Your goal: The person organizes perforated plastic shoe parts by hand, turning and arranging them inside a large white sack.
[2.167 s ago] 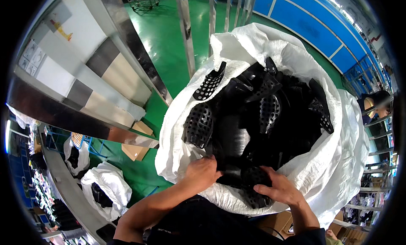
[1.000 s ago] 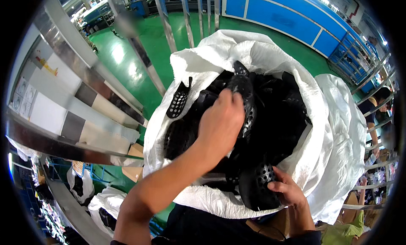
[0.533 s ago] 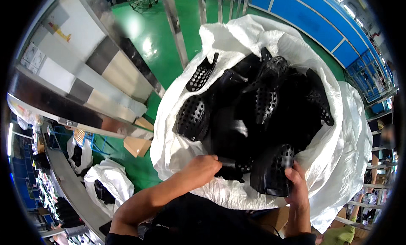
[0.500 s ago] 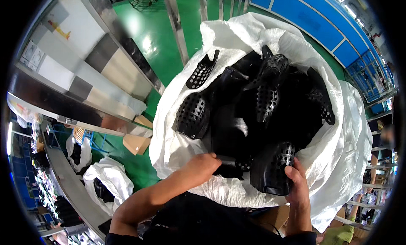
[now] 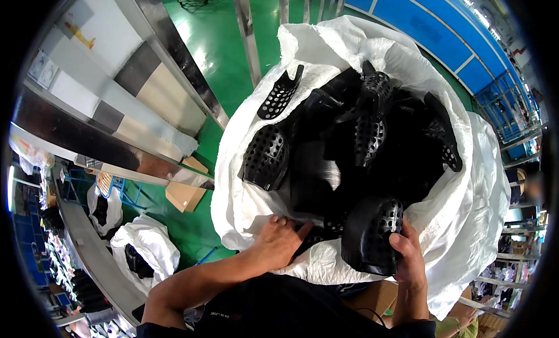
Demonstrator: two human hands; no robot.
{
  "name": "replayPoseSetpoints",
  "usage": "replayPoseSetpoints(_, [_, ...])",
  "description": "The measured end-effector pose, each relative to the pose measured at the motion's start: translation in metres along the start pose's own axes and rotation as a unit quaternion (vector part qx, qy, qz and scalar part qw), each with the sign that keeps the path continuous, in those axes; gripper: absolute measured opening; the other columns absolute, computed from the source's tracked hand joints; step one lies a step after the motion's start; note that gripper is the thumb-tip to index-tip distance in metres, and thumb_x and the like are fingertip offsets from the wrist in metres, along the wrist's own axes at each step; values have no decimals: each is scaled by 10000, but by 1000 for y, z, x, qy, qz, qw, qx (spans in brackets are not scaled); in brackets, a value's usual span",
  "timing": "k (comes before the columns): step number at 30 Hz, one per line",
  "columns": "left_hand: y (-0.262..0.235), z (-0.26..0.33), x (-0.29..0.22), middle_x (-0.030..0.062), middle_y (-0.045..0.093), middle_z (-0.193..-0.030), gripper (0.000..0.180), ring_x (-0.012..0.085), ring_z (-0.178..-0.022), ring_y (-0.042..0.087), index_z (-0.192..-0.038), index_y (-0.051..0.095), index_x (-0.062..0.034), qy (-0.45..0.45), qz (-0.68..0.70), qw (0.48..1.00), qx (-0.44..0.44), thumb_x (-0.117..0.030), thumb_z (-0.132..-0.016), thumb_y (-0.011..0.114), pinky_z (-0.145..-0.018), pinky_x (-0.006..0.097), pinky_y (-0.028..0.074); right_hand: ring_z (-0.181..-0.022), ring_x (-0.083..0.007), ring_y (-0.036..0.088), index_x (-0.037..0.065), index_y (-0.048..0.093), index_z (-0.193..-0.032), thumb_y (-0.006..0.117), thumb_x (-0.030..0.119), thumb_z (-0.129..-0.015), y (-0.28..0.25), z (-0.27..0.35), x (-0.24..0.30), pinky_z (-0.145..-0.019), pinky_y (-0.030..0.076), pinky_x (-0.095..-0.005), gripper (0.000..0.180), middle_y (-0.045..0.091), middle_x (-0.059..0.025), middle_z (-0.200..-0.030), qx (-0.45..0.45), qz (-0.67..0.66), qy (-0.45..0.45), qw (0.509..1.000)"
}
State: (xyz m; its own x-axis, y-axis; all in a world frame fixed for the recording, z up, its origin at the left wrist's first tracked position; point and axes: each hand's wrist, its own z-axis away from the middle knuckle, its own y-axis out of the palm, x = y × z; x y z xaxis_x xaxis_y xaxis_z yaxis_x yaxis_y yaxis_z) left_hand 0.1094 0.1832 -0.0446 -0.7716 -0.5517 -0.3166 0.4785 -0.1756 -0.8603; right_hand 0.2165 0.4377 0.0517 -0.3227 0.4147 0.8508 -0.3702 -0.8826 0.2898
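Note:
My right hand (image 5: pixel 410 253) grips a black plastic shell (image 5: pixel 370 236) by its right side, above the near rim of a large white woven sack (image 5: pixel 241 207). The shell is rounded, smooth on the left and pierced with round holes on the right. My left hand (image 5: pixel 278 243) rests at the sack's near left rim, one finger stretched toward a black piece (image 5: pixel 314 236) just inside; its other fingers are partly hidden. Several similar perforated shells fill the sack, including one at the left (image 5: pixel 266 157) and one in the middle (image 5: pixel 370 141). A flatter holed piece (image 5: pixel 281 95) leans on the far left rim.
Metal bars (image 5: pixel 247 38) stand beyond the sack on the green floor (image 5: pixel 215 23). Cardboard (image 5: pixel 185 195) and a smaller white sack with black contents (image 5: pixel 154 245) lie at the left. Blue panels (image 5: pixel 431 26) line the far right. Another person's arm (image 5: pixel 466 314) shows at lower right.
My left hand has shifted slightly left and down, its fingers loosening from a closed pose. The shell in my right hand has moved a little down and left and turned somewhat.

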Motion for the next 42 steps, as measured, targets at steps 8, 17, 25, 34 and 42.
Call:
replayPoseSetpoints(8, [-23, 0, 3, 274, 614, -1258, 739, 437, -1235, 571, -1523, 374, -98, -27, 206, 976, 71, -102, -830, 631, -1098, 523, 400, -925, -189, 695, -62, 538, -1313, 735, 391, -802, -3, 0, 2, -794, 582, -305, 711, 683, -121, -1102, -25, -11, -10, 1000])
replayPoseSetpoints(17, [-42, -18, 11, 112, 657, -1240, 766, 171, -1113, 642, -1446, 523, -59, -26, 686, 719, 110, -152, -774, 879, -953, 303, 539, -995, -235, 717, -24, 641, -1230, 627, 348, -968, -27, 0, -5, -877, 581, -377, 455, 730, -144, -1136, -51, -180, -31, 982])
replayPoseSetpoints(25, [-108, -35, 18, 83, 677, -787, 475, 142, -622, 644, -1066, 696, 19, -130, 655, 744, -1, -408, -883, 797, -540, 275, 539, -1038, -264, 704, 11, 666, -1221, 621, 343, -968, -34, -2, -10, -949, 552, -415, 419, 731, -124, -1164, -51, -247, -68, 965])
replayPoseSetpoints(34, [-232, -68, 37, 55, 624, -780, 419, 133, -612, 614, -990, 676, 29, -10, 596, 769, -230, -352, -876, 806, -542, 266, 542, -953, -246, 700, -60, 573, -1263, 705, 361, -855, -21, -2, -10, -845, 583, -353, 601, 694, -157, -1107, -86, -175, -55, 979])
replayPoseSetpoints(42, [-198, -170, 29, 44, 683, -880, 528, 124, -745, 585, -1058, 713, 16, -86, 521, 768, -362, -483, -897, 771, -689, 289, 486, -901, -223, 707, -39, 597, -1214, 711, 336, -855, -19, -2, -7, -815, 584, -338, 531, 705, -132, -1049, -74, -139, -52, 986])
